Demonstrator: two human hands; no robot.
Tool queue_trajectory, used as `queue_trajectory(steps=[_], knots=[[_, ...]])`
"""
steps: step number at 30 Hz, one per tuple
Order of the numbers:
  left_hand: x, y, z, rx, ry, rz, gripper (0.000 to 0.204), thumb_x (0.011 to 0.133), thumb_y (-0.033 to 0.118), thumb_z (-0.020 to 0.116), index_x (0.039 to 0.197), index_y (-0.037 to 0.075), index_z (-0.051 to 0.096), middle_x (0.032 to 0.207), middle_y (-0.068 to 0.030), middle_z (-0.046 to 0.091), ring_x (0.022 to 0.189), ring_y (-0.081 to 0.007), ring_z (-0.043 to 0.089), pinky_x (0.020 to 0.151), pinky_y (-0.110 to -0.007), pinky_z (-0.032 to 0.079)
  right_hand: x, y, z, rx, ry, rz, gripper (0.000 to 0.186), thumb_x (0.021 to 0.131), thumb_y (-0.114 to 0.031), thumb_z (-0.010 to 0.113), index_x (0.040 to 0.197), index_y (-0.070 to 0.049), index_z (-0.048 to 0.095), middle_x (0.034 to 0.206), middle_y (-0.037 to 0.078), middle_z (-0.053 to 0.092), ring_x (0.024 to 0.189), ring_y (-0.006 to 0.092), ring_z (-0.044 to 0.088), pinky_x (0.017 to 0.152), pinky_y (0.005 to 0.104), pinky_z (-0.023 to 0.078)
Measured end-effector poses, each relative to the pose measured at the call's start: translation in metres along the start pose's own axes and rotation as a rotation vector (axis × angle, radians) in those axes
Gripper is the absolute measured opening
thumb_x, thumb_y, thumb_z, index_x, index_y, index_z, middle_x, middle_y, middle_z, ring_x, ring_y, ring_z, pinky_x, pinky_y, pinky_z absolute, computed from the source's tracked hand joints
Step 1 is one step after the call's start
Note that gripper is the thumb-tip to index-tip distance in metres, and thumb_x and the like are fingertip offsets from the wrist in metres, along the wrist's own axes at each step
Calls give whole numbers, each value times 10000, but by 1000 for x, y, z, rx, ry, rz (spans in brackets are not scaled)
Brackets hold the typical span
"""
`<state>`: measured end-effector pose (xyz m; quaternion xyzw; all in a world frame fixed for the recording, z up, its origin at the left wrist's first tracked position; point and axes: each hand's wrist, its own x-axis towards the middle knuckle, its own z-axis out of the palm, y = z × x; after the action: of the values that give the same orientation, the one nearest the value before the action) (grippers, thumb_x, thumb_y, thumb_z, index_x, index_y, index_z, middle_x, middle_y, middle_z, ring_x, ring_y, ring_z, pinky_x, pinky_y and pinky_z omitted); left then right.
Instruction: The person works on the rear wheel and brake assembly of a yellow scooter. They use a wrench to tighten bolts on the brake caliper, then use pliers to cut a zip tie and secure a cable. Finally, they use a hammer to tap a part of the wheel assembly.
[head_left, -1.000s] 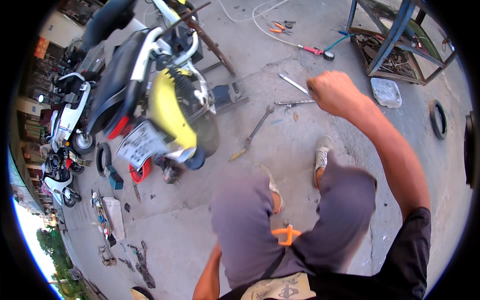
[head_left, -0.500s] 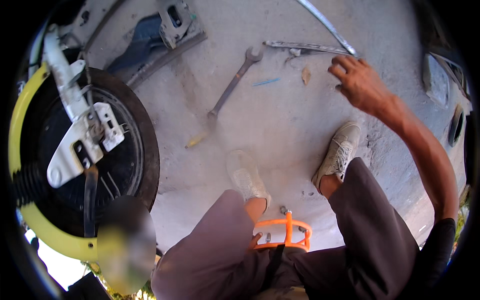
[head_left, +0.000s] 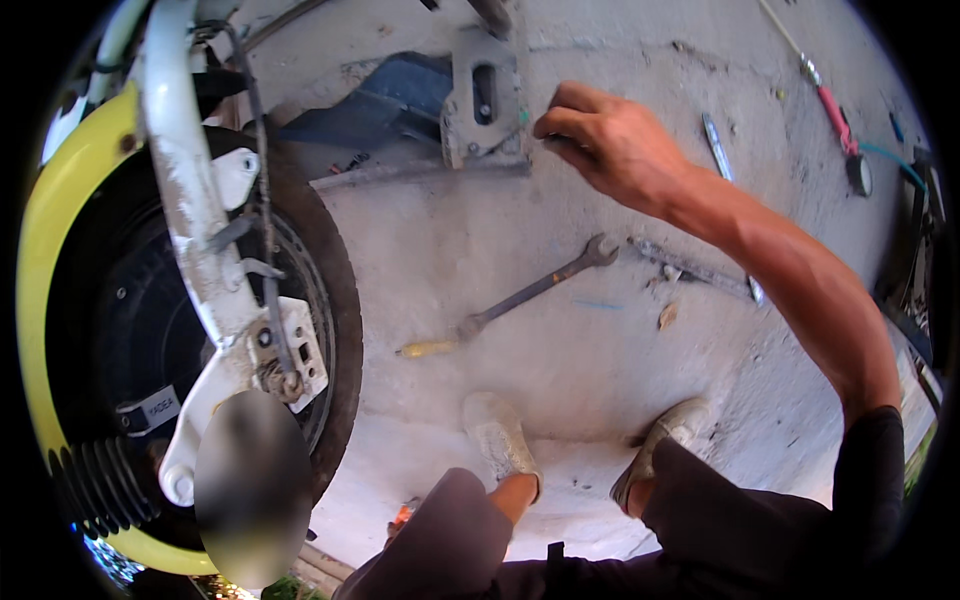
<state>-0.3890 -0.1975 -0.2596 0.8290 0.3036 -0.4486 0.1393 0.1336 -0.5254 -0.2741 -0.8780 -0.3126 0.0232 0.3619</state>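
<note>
My right hand [head_left: 610,140] reaches out over the concrete floor with its fingers curled together. Whatever they hold, if anything, is hidden; a dark patch shows under the fingertips. Just left of those fingertips is a worn metal bracket [head_left: 460,130] with a long slot, beside a dark plastic panel [head_left: 375,100]. Below the hand, a double-tone wrench [head_left: 540,285], dark with an open jaw, lies on the floor. A yellow-handled tool [head_left: 428,349] touches or nearly touches its lower end. My left hand is out of view.
At left stands a wheel with a black tyre [head_left: 340,330], a yellow rim guard [head_left: 60,230] and a white metal arm [head_left: 185,200]. A flat metal strip [head_left: 700,270], a dry leaf [head_left: 667,317] and a pink-handled air gauge [head_left: 836,115] lie to the right. My shoes [head_left: 500,435] are below.
My right hand has moved left and farther out, to beside the slotted bracket. The view has shifted, so the wrench sits lower and the orange stool is mostly out of sight.
</note>
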Motion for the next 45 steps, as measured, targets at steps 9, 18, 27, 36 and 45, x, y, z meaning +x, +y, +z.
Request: queue_trajectory(steps=[9,18,27,36,45], knots=[[-37,-110,-3,156,-46,-396,244,982,269,653,970,30,705,923,-154,740,875,-348,706,779,-523,551,63,-12,22,-123,-256,-41,326,900,-157,737,1208,-59,698,1163,127,656,1046,359,697,879,478,588],[-16,-14,-85,197,308,13,177,959,229,658,901,67,703,923,-174,730,893,-406,695,782,-540,561,62,-16,50,-99,-171,28,387,868,-214,789,1218,-73,702,1185,117,668,1066,359,700,892,481,584],[50,146,-172,-41,596,668,91,952,78,700,1031,45,731,995,-148,739,916,-352,703,805,-444,562,43,-12,62,-104,-12,27,217,892,-194,753,1086,-102,716,1102,99,647,1066,318,678,909,473,543],[31,201,-183,-337,590,855,112,978,89,699,1065,24,729,1008,-147,741,915,-339,698,832,-403,553,37,-17,60,305,140,152,98,933,-36,643,1020,-29,688,995,105,706,872,277,703,769,428,545],[10,214,-221,-863,720,1082,189,1036,105,665,1163,-32,639,1042,-135,724,944,-218,708,858,-353,577,26,-133,-52,553,7,321,182,993,-116,671,1079,40,707,809,99,693,677,141,585,648,348,508]])
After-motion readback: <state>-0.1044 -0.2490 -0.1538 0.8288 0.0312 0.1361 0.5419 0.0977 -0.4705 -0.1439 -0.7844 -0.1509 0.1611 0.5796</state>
